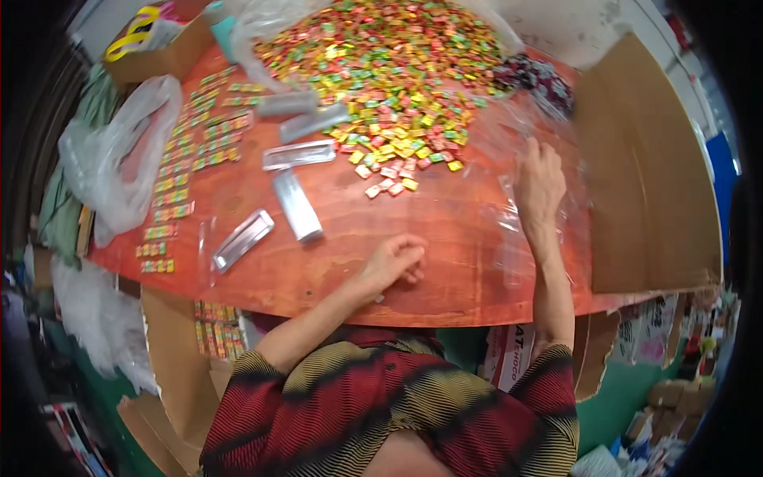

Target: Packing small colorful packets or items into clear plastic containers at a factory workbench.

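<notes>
My left hand [395, 261] is held over the near edge of the red table [445, 230]. Its fingers bend loosely, the thumb stands apart from them, and I see nothing in it. Further right, my right hand [540, 183] reaches onto clear plastic bags [509, 230], its fingers bent and closed on the thin film; the fingertips are partly hidden. Beyond and between the hands spreads a big heap of small wrapped sweets [389, 71] in red, yellow and green. Several silvery metal trays, one an oblong tray [297, 205], lie left of the heap.
Short rows of sweets [175, 179] line the table's left side, beside a crumpled plastic bag [119, 159]. A tall cardboard panel [648, 175] borders the right. Below the left table edge, an open carton [179, 358] holds more rows. A dark patterned cloth [536, 83] lies at the back right.
</notes>
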Tool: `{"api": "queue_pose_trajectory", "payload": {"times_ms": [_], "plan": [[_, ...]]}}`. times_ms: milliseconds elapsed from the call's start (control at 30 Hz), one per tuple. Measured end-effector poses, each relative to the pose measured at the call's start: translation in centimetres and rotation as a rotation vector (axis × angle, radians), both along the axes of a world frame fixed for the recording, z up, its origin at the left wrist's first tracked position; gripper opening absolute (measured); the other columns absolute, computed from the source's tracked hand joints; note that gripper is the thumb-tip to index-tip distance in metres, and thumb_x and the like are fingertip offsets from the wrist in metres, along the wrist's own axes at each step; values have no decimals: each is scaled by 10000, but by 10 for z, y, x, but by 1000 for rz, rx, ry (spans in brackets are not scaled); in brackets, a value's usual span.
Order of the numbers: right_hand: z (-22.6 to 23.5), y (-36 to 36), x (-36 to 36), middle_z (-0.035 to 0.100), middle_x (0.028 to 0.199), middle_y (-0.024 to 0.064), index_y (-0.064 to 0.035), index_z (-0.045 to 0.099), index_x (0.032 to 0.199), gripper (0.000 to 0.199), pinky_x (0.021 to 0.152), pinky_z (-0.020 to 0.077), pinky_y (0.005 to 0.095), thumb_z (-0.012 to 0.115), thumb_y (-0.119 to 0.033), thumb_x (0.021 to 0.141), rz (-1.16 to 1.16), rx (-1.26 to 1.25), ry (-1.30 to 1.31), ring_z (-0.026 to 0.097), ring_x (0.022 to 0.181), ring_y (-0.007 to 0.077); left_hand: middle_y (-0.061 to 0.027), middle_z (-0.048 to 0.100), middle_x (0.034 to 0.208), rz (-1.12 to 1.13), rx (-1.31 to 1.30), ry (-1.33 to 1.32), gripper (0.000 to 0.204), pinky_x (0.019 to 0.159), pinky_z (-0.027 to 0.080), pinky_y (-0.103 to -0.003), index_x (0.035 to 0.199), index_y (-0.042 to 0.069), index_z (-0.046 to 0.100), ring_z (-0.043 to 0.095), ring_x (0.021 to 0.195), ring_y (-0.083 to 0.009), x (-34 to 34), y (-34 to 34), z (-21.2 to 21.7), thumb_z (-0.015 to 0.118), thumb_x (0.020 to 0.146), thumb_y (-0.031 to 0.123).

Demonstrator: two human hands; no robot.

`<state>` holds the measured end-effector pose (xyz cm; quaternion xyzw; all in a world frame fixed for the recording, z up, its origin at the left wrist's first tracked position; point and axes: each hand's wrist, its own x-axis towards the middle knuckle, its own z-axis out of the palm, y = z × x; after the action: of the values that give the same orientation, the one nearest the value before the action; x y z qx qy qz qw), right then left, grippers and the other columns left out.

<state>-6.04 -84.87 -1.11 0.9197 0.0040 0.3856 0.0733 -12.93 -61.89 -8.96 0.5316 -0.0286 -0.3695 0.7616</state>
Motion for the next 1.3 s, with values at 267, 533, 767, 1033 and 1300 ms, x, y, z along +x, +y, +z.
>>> {"api": "queue_pose_trajectory", "payload": {"times_ms": [267, 533, 767, 1033, 1300], "plan": [[-59, 188, -2, 572, 883, 158, -54, 526, 991, 396, 665, 443, 334, 568, -327, 708, 614, 838, 874, 572, 770, 249, -44, 517, 789, 839, 483, -237, 234, 512, 420, -193, 1036, 41, 424, 508, 582, -80, -33, 98, -6, 457, 831, 148], [-87, 225, 1, 568, 850, 131, 21, 507, 990, 360, 698, 421, 307, 537, -231, 735, 792, 1134, 1187, 542, 778, 200, -57, 479, 835, 926, 231, -20, 475, 577, 425, -237, 1154, 9, 314, 484, 681, -107, -1, 110, -10, 465, 824, 316], [-48, 185, -34, 554, 710, 83, 4, 553, 833, 178, 568, 425, 282, 556, -149, 742, 888, 1346, 1116, 516, 637, 136, -30, 501, 929, 564, -147, -55, 436, 730, 419, -280, 1017, 53, 424, 497, 866, -130, 9, 88, 0, 611, 731, 323], [-31, 131, -36, 529, 626, 24, -10, 559, 803, 152, 518, 396, 244, 584, -150, 747, 801, 928, 1131, 472, 575, 83, -31, 476, 944, 518, -243, -52, 575, 751, 411, -268, 1083, 30, 376, 473, 896, -138, 14, 44, -1, 672, 674, 303], [-49, 86, -33, 498, 621, -48, -24, 579, 778, 169, 470, 325, 194, 605, -186, 741, 818, 1378, 1269, 412, 537, 35, -23, 470, 961, 296, -318, 60, 585, 745, 424, -278, 1102, 66, 374, 476, 892, -130, 27, 10, -4, 687, 658, 281]]}}
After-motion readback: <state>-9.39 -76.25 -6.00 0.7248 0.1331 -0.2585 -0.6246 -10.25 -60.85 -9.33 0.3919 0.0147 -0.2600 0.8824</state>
